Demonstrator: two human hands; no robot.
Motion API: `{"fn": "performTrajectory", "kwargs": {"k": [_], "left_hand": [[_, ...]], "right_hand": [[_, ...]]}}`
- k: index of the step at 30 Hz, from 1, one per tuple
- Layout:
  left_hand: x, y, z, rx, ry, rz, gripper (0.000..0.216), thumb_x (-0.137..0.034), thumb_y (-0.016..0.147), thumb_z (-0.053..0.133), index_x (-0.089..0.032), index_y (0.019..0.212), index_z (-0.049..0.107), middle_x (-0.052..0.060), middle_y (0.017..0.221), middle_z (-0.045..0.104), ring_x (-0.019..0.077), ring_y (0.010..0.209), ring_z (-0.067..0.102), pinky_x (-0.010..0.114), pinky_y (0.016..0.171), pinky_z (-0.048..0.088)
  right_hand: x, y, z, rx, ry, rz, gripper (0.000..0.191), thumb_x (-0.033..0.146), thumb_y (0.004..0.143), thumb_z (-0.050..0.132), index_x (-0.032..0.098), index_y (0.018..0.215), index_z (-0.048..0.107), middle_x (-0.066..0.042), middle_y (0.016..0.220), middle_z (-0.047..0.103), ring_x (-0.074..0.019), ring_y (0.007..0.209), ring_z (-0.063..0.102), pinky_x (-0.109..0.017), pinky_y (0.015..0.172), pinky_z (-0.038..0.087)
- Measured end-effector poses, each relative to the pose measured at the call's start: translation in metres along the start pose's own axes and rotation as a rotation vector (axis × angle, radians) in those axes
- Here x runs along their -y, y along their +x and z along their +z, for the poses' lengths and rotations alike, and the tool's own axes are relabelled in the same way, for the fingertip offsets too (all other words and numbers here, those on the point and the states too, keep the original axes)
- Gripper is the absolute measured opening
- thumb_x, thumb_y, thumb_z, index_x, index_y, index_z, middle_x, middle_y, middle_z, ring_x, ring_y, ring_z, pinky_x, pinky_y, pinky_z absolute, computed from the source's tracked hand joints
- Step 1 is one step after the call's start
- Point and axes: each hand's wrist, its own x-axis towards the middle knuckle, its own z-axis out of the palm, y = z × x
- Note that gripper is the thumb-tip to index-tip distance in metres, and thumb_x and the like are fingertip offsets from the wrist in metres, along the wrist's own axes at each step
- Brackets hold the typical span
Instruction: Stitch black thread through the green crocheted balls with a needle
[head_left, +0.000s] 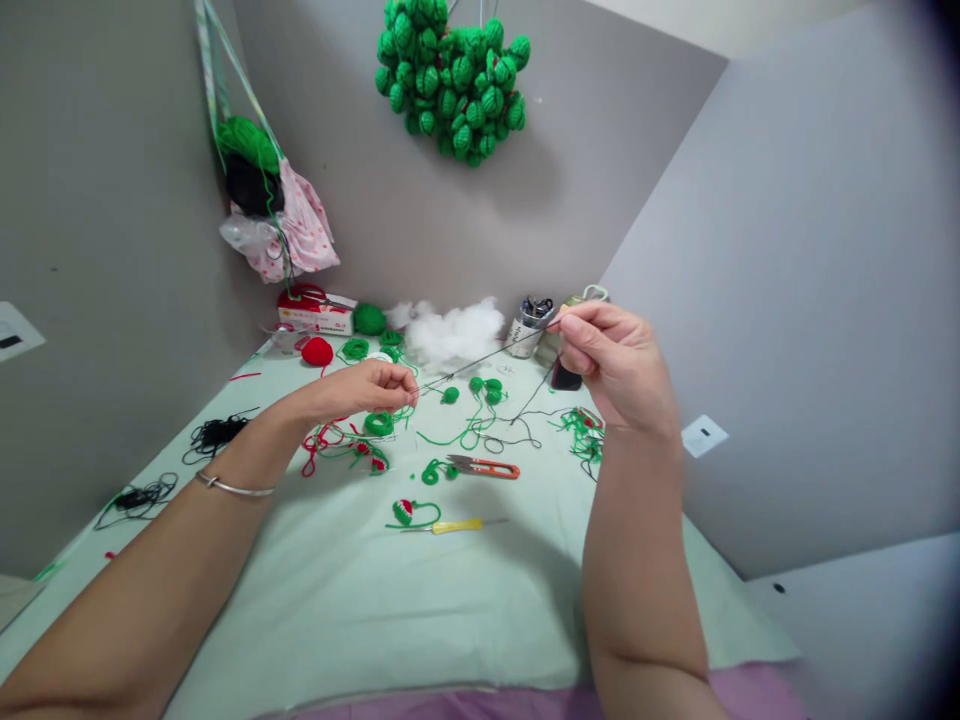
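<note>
Black thread [487, 357] spans left hand [367, 388] to right hand [615, 365]; box [315, 318] print illegible.

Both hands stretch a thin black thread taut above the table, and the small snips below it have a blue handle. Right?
Not blue: the head view shows the small snips with an orange handle. The left hand and right hand stretch the thin black thread taut above the pale green table.
</note>
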Motion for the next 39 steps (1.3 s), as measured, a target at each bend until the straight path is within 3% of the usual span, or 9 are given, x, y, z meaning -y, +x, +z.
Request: {"fn": "performTrajectory", "kwargs": {"k": [6, 11, 15, 17, 21, 28, 32, 36, 39], "left_hand": [[-0.001, 0.001, 0.000, -0.094, -0.035, 0.075, 0.024, -0.042, 0.086, 0.072, -0.018, 0.090, 0.067, -0.001, 0.074, 0.057, 0.0100, 0.063, 0.045, 0.024, 0.057, 0.032], [0.001, 0.002, -0.001, -0.155, -0.003, 0.070, 0.026, -0.044, 0.084, 0.073, -0.019, 0.086, 0.066, -0.001, 0.073, 0.055, 0.0113, 0.062, 0.044, 0.025, 0.056, 0.030], [-0.003, 0.000, 0.001, -0.181, -0.007, 0.048, 0.026, -0.044, 0.083, 0.074, -0.020, 0.084, 0.065, -0.002, 0.070, 0.050, 0.0114, 0.060, 0.039, 0.026, 0.055, 0.027], [-0.006, -0.001, 0.002, -0.145, -0.035, 0.050, 0.025, -0.043, 0.083, 0.075, -0.020, 0.085, 0.066, -0.002, 0.072, 0.050, 0.0112, 0.061, 0.038, 0.026, 0.057, 0.027], [-0.011, -0.006, 0.002, -0.032, -0.059, 0.062, 0.025, -0.043, 0.083, 0.076, -0.019, 0.084, 0.067, 0.000, 0.078, 0.056, 0.0126, 0.069, 0.045, 0.027, 0.064, 0.033], [-0.013, -0.010, -0.004, 0.080, -0.014, 0.078, 0.018, -0.037, 0.084, 0.074, -0.019, 0.082, 0.071, 0.000, 0.081, 0.058, 0.0141, 0.076, 0.049, 0.027, 0.072, 0.037], [-0.013, -0.010, -0.005, 0.117, 0.007, 0.091, 0.017, -0.036, 0.084, 0.073, -0.019, 0.079, 0.070, 0.001, 0.083, 0.057, 0.0145, 0.076, 0.048, 0.027, 0.072, 0.038], [-0.012, -0.010, -0.006, 0.145, 0.005, 0.100, 0.017, -0.036, 0.084, 0.072, -0.020, 0.080, 0.069, 0.002, 0.085, 0.056, 0.0151, 0.079, 0.048, 0.027, 0.075, 0.039], [-0.014, -0.012, -0.007, 0.134, -0.001, 0.107, 0.019, -0.037, 0.083, 0.071, -0.019, 0.078, 0.068, 0.003, 0.084, 0.056, 0.0167, 0.081, 0.048, 0.028, 0.076, 0.039]], "right_hand": [[-0.005, 0.001, 0.007, -0.005, -0.079, 0.050, 0.016, 0.035, 0.083, 0.077, 0.020, 0.079, 0.074, 0.003, 0.058, 0.047, -0.0082, 0.053, 0.034, -0.025, 0.049, 0.024], [-0.005, 0.003, 0.005, -0.084, -0.125, -0.027, 0.016, 0.036, 0.085, 0.073, 0.021, 0.080, 0.071, -0.005, 0.095, 0.069, -0.0135, 0.076, 0.055, -0.027, 0.063, 0.044], [0.000, 0.003, 0.003, -0.019, -0.059, -0.022, 0.029, 0.047, 0.086, 0.066, 0.022, 0.075, 0.055, -0.009, 0.117, 0.067, -0.0208, 0.097, 0.063, -0.031, 0.070, 0.050], [0.000, 0.003, 0.006, 0.013, -0.006, 0.017, 0.035, 0.051, 0.087, 0.061, 0.023, 0.073, 0.046, -0.009, 0.113, 0.068, -0.0169, 0.080, 0.062, -0.029, 0.060, 0.045], [-0.006, 0.004, 0.013, 0.101, 0.053, 0.091, 0.030, 0.045, 0.089, 0.059, 0.022, 0.076, 0.046, -0.003, 0.092, 0.067, -0.0058, 0.047, 0.032, -0.027, 0.048, 0.029], [0.000, -0.003, 0.015, 0.311, -0.297, 0.105, 0.016, 0.035, 0.086, 0.072, 0.019, 0.091, 0.070, 0.000, 0.081, 0.064, -0.0090, 0.062, 0.042, -0.027, 0.057, 0.032], [0.003, -0.007, 0.015, 0.386, -0.471, 0.055, 0.010, 0.031, 0.086, 0.073, 0.021, 0.087, 0.074, -0.002, 0.092, 0.066, -0.0105, 0.066, 0.043, -0.029, 0.061, 0.034], [-0.001, -0.008, 0.021, 0.449, -0.598, -0.033, 0.008, 0.019, 0.088, 0.069, 0.025, 0.091, 0.074, -0.002, 0.104, 0.069, -0.0175, 0.094, 0.056, -0.032, 0.080, 0.041], [-0.005, -0.008, 0.027, 0.459, -0.726, -0.040, 0.010, 0.018, 0.087, 0.068, 0.026, 0.088, 0.073, -0.002, 0.101, 0.070, -0.0198, 0.093, 0.055, -0.035, 0.082, 0.041]]}}
